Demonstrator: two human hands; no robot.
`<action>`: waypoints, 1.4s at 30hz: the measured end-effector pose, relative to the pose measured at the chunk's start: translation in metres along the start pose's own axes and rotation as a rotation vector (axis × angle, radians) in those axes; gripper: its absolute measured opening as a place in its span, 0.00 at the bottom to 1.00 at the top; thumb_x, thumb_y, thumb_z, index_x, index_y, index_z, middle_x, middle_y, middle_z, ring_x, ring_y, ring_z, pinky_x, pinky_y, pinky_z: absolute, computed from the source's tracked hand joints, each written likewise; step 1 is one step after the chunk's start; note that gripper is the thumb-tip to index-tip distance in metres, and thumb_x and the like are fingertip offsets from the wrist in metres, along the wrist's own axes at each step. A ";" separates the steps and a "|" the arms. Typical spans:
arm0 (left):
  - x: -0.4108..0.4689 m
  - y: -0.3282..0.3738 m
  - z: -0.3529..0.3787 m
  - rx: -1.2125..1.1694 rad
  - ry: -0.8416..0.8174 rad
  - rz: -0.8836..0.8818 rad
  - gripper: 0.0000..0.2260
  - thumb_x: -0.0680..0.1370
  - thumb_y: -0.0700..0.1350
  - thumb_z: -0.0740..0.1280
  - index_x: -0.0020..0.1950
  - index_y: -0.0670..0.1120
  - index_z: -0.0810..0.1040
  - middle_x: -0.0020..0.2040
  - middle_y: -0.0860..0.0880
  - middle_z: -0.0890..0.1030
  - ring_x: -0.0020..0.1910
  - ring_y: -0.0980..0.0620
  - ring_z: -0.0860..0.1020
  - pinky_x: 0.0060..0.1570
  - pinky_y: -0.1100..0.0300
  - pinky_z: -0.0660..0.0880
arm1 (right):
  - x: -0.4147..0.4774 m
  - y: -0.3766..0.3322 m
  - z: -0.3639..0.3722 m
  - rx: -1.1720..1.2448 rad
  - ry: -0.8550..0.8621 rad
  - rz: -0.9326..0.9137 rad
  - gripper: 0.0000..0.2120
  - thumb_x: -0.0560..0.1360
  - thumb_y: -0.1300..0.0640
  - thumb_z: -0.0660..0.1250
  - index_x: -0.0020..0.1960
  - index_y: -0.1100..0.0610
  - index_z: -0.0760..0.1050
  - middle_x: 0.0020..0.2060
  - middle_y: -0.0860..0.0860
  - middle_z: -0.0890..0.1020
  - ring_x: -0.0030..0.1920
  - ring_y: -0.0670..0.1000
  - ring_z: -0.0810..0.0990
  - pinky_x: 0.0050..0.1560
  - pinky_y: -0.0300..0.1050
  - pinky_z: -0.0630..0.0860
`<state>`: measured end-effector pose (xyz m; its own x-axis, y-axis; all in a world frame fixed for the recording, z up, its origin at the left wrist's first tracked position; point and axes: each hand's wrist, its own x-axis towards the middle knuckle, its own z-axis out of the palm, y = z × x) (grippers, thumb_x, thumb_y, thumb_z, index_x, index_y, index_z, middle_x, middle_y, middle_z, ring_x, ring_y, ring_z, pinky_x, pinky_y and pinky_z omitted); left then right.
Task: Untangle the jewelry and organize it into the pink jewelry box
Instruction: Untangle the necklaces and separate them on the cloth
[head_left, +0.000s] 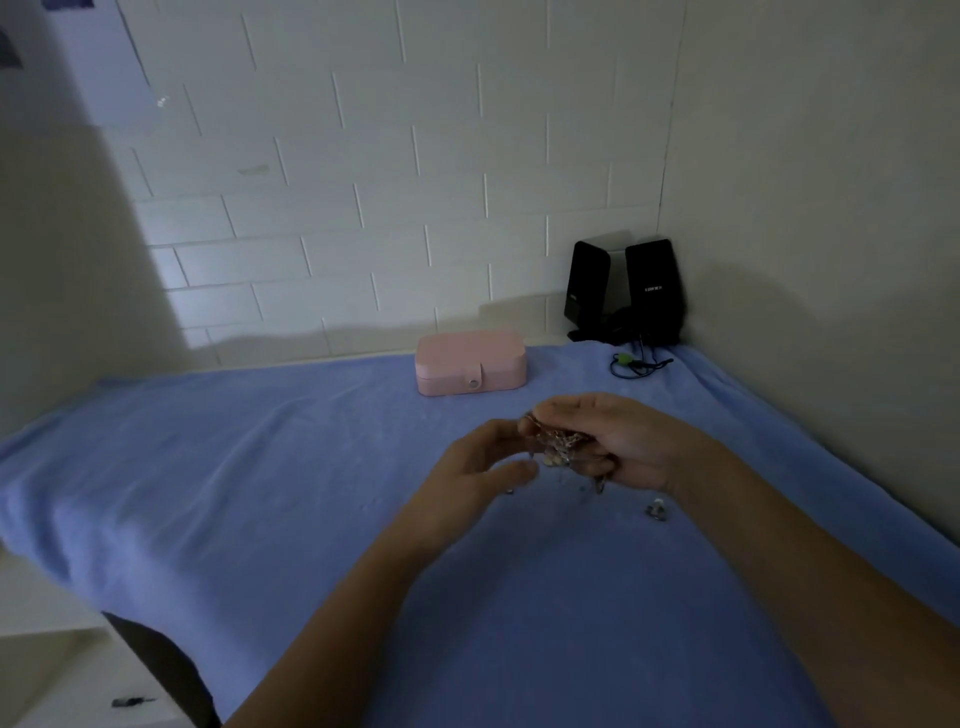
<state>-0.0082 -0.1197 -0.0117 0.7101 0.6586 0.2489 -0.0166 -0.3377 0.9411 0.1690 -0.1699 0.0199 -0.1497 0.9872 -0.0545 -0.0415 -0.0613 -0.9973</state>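
**Fingers (576, 408) curled round a tangle of jewelry (563, 448) above the blue cloth (311, 467)**

Head view: The fingers of the right hand (628, 447) are bent over the tangle of jewelry and grip it against the palm, holding it just above the cloth. The tangle is a small clump of thin metal chains and pieces, and a few ends hang down below the hand. The left hand (467, 467) comes in from the left with its fingers curled toward the same clump and its thumb underneath. The picture is dim and blurred here, so it is not clear whether these fingers pinch a strand or only touch it. Both forearms reach in from the lower edge of the frame.

The pink jewelry box (470, 364) stands beyond the hands, well apart from them, near the far edge of the worktop (171, 639) and close to the tiled wall (363, 182). Its lid is down and the tab with a round snap lies over the front.

The blue cloth covers the worktop. A small metal piece (655, 509) lies on it just below the right wrist. In the far right corner two black speakers (623, 291) stand upright against the wall. A dark cable (641, 364) with a green bit lies looped on the cloth in front of them.
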 end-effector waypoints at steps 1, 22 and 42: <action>0.003 0.005 0.002 -0.060 0.031 -0.013 0.09 0.76 0.37 0.67 0.55 0.43 0.78 0.53 0.48 0.82 0.54 0.56 0.79 0.53 0.67 0.74 | -0.001 -0.001 -0.001 0.000 -0.024 -0.016 0.11 0.70 0.53 0.65 0.46 0.58 0.82 0.25 0.47 0.72 0.21 0.41 0.59 0.21 0.32 0.57; 0.022 0.005 -0.009 -0.606 0.259 -0.206 0.16 0.76 0.49 0.62 0.29 0.46 0.73 0.24 0.51 0.65 0.23 0.55 0.64 0.23 0.66 0.65 | 0.005 0.005 -0.022 -0.267 0.610 -0.106 0.12 0.81 0.64 0.54 0.53 0.62 0.77 0.37 0.54 0.82 0.40 0.49 0.80 0.44 0.38 0.77; 0.018 0.001 -0.007 -0.283 0.367 -0.052 0.08 0.78 0.41 0.64 0.41 0.40 0.79 0.34 0.47 0.83 0.34 0.52 0.81 0.34 0.65 0.76 | 0.001 0.006 0.028 -0.335 0.419 -0.166 0.08 0.66 0.67 0.75 0.44 0.58 0.82 0.37 0.55 0.85 0.36 0.47 0.84 0.38 0.34 0.78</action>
<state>-0.0001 -0.1032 -0.0049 0.4203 0.8811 0.2167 -0.2152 -0.1352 0.9672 0.1410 -0.1738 0.0156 0.2406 0.9578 0.1573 0.2951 0.0822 -0.9519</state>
